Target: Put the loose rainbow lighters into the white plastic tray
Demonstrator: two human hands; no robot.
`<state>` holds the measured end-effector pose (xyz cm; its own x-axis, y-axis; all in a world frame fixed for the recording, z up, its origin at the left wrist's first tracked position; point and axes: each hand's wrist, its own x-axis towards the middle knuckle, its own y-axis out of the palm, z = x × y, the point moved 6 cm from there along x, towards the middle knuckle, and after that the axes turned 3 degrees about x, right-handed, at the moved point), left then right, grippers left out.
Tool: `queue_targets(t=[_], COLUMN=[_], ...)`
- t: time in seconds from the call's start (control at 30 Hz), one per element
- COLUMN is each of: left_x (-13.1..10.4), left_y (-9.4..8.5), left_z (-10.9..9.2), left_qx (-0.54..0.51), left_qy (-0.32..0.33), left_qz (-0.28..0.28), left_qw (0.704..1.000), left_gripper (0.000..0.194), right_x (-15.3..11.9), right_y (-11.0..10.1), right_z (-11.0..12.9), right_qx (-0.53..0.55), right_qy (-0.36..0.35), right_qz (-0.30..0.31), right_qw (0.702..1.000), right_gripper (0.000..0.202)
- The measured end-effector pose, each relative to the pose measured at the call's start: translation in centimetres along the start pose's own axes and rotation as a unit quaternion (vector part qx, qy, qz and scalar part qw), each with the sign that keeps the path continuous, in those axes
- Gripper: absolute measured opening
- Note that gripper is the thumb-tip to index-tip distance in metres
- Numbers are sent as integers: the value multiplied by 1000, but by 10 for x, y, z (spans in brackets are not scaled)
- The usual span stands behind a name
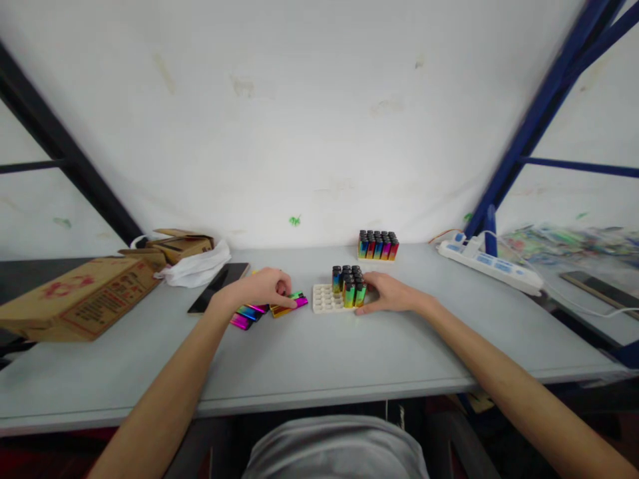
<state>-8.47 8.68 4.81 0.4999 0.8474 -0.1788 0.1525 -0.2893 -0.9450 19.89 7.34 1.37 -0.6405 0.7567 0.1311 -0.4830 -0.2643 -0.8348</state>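
In the head view, my left hand (pixel 267 288) is bent over a loose pile of shiny multicoloured lighters, its fingers closed at a magenta lighter (pixel 301 302). More lighters (pixel 241 320) lie flat beneath and left of that hand. A white tray (pixel 324 305) with round holes sits in front of me. Several upright lighters (pixel 348 294) with black tops fill its right part, while holes show at the left. My right hand (pixel 384 293) grips the tray's right side, thumb at the near corner and fingers behind the lighters.
Against the wall stands a full block of upright lighters (pixel 378 246). Cardboard boxes (pixel 84 293), a white plastic bag (pixel 197 265) and a dark tablet-like slab (pixel 218 286) lie at left. A white power strip (pixel 489 265) with a cable lies at right, beside a blue frame post (pixel 519 140).
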Motion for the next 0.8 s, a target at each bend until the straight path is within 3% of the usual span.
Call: queue_targets(t=[0.27, 0.57, 0.7, 0.8], left_x=[8, 19, 16, 11], left_y=[7, 11, -1, -7], left_z=[-11, -20, -24, -33], left_qx=[23, 83, -27, -242], left_qy=[-9, 41, 40, 51], left_qz=[-33, -133, -229, -248], left_qw=[999, 987, 972, 937], left_gripper=[36, 23, 16, 15], right_x=[0, 1, 1, 1], right_y=[-1, 0, 0, 1], right_z=[2, 1, 0, 0], right_qx=[-10, -15, -14, -13], right_qy=[-3, -5, -7, -9], right_qz=[-3, -4, -6, -7], right_qw=[1000, 1000, 1000, 1000], right_gripper=[66, 66, 65, 66])
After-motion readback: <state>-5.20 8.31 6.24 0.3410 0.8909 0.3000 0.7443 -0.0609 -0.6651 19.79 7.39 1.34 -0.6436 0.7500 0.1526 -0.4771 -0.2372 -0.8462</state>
